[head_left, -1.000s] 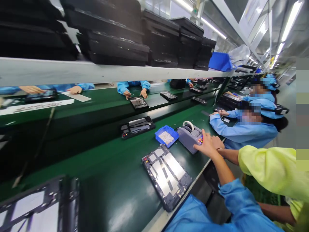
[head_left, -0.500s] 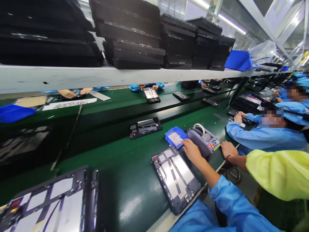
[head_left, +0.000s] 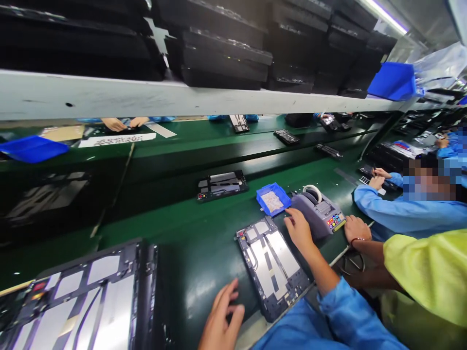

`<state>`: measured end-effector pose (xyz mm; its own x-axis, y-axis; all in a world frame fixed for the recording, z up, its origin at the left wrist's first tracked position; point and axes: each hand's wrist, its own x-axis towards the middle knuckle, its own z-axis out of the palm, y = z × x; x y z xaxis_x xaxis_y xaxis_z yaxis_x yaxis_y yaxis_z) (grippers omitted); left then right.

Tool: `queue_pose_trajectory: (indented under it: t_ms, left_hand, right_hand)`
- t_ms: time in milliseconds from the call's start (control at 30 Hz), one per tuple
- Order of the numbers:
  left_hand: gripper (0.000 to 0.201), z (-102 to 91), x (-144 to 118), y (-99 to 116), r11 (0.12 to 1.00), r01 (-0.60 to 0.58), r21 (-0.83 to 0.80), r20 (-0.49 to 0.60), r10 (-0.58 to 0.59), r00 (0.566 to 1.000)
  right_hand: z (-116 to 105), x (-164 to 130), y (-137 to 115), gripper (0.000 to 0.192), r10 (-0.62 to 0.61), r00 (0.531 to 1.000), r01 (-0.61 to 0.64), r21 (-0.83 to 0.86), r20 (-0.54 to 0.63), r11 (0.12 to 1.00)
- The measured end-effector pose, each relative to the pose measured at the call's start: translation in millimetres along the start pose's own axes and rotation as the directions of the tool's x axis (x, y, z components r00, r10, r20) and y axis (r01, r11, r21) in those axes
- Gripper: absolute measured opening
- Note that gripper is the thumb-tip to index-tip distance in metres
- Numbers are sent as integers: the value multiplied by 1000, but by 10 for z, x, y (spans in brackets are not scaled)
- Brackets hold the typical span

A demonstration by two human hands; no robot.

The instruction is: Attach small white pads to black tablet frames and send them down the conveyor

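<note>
- Lying flat on the green desk (head_left: pixel 175 272), near its front edge, is an open tablet back (head_left: pixel 272 265) with grey and silver parts inside.
- The person's right hand (head_left: pixel 299 231) rests at the far right corner of the tablet back, between it and the grey tape machine (head_left: pixel 319 214). Its fingers are bent and close together; whether they pinch anything cannot be seen.
- The person's left hand (head_left: pixel 221 318) lies on the desk just beside the near left corner of the tablet back, with its fingers spread and holding nothing.
- A small blue bin (head_left: pixel 273 198) with pale bits in it sits just behind the tablet back, next to the tape machine.
- Another person's hand (head_left: pixel 355 228), coming from a yellow sleeve (head_left: pixel 426 272), rests at the desk's edge by the tape machine.
- Black trays (head_left: pixel 219 53) are stacked on the white shelf (head_left: pixel 146 97) above.
</note>
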<state>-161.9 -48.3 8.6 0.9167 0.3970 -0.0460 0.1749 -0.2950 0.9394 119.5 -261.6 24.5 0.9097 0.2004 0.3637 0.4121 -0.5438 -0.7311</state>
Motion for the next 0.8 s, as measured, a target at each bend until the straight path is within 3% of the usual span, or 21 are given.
queue_pose_trajectory:
  t_ms: [67, 133, 200, 300, 467, 600, 700, 800]
  left_hand:
    - [66, 193, 242, -33, 990, 47, -133, 97, -34, 995]
    - [75, 361, 379, -47, 980, 72, -185, 116, -51, 992]
    - [77, 450, 396, -71, 989, 49, -142, 85, -38, 996]
    - [72, 387, 266, -161, 1000, 21, 3, -15, -21, 1000]
    - [68, 70, 3, -314, 996, 31, 85, -38, -28, 999]
    - [69, -46, 33, -251, 993, 72, 88, -55, -67, 996]
    - [67, -82, 232, -70, 991, 83, 106, -70, -76, 995]
    - [62, -115, 476, 128, 989, 59, 135, -120, -42, 992]
  right_hand:
    - [-71, -328, 6, 52, 202, 973, -225, 271, 108, 936]
    - [-108, -641, -29, 65, 310, 913, -399, 425, 264, 812]
    - [-94, -875, -119, 71, 341, 881, -465, 470, 327, 750]
    - [17, -1075, -306, 75, 372, 866, -496, 470, 335, 730]
    - [147, -1261, -454, 69, 324, 865, -480, 448, 382, 754]
    - [-23, -1276, -485, 56, 323, 900, -424, 418, 293, 804]
    - [-91, -1064, -630, 36, 238, 943, -301, 291, 232, 908]
    - [99, -657, -877, 23, 46, 931, -132, 215, 363, 968]
